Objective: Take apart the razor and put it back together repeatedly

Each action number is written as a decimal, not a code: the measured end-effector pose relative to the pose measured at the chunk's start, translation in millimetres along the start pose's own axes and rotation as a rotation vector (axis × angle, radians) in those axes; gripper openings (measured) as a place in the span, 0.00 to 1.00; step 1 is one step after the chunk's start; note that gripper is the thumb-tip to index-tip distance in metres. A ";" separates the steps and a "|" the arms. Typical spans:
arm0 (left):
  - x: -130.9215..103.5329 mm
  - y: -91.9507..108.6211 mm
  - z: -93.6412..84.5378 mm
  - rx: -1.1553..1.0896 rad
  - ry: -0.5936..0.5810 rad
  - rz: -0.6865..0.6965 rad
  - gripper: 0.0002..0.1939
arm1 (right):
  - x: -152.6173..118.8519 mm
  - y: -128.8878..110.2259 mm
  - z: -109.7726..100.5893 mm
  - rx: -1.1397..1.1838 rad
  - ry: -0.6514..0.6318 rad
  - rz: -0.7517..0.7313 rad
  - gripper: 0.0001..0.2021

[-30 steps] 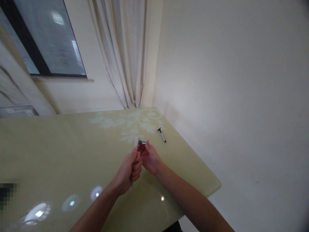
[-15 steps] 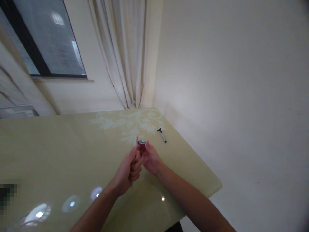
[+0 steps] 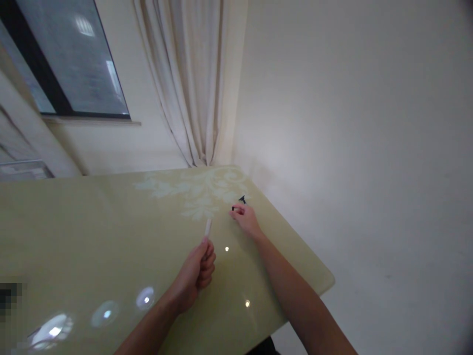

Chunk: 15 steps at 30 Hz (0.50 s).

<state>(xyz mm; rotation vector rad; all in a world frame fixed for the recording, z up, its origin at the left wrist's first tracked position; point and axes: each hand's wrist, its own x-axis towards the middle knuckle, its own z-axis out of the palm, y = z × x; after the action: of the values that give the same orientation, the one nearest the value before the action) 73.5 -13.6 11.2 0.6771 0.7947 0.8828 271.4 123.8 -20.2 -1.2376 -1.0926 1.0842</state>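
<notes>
Left hand (image 3: 199, 271) — fist over the table, roughly midway between the near edge and the far edge, fingers curled tight round a slim whitish flat-sided stick (image 3: 208, 228), thumb pressed along it; upper end sticks out toward the far edge, slightly tilted, rest hidden in the fist, material unclear. Right hand (image 3: 247, 220) reaches farther out, nearer the right edge and far right corner, thumb and index fingers pinching a small black piece (image 3: 232, 209), too small to make out details. Black T-shaped razor (image 3: 242, 199) lies on the table just beyond the right hand, close to the right edge near the far right corner; its head and a bit of neck show, handle hidden by the hand — cannot tell if they touch. Table (image 3: 111, 236) is glossy, pale yellow-green, rounded near right corner, white floral pattern (image 3: 199, 209) by the far right corner, round light reflections toward the near edge. Long cream fabric curtain (image 3: 188, 84) hangs beyond the far edge.
</notes>
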 end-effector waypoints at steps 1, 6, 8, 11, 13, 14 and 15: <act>1.1 -0.4 -0.4 -0.004 0.014 0.000 0.32 | 2.3 2.1 -4.0 -0.028 0.010 -0.012 0.11; 4.2 -1.6 -3.2 -0.020 0.048 0.016 0.31 | 8.4 8.7 -7.1 -0.086 0.016 -0.046 0.12; 4.5 -1.4 -4.4 -0.020 0.047 0.021 0.30 | 10.7 10.3 -4.8 -0.085 -0.007 -0.040 0.13; 5.5 -1.6 -6.2 -0.018 0.049 0.027 0.30 | 12.3 11.0 -2.5 -0.009 -0.062 -0.017 0.14; 6.5 -2.1 -7.2 -0.014 0.058 0.026 0.30 | 11.9 9.5 -2.4 0.028 -0.087 0.009 0.13; 7.0 -2.3 -7.5 -0.012 0.064 0.023 0.30 | 11.4 8.1 -2.8 0.030 -0.088 0.032 0.13; 7.5 -2.4 -7.8 -0.009 0.070 0.020 0.30 | 10.9 6.4 -3.5 0.029 -0.079 0.063 0.14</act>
<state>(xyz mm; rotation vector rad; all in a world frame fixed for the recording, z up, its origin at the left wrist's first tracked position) 71.0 -6.9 2.7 0.6496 0.8471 0.9315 276.4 134.3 -26.4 -1.2218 -1.0994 1.2021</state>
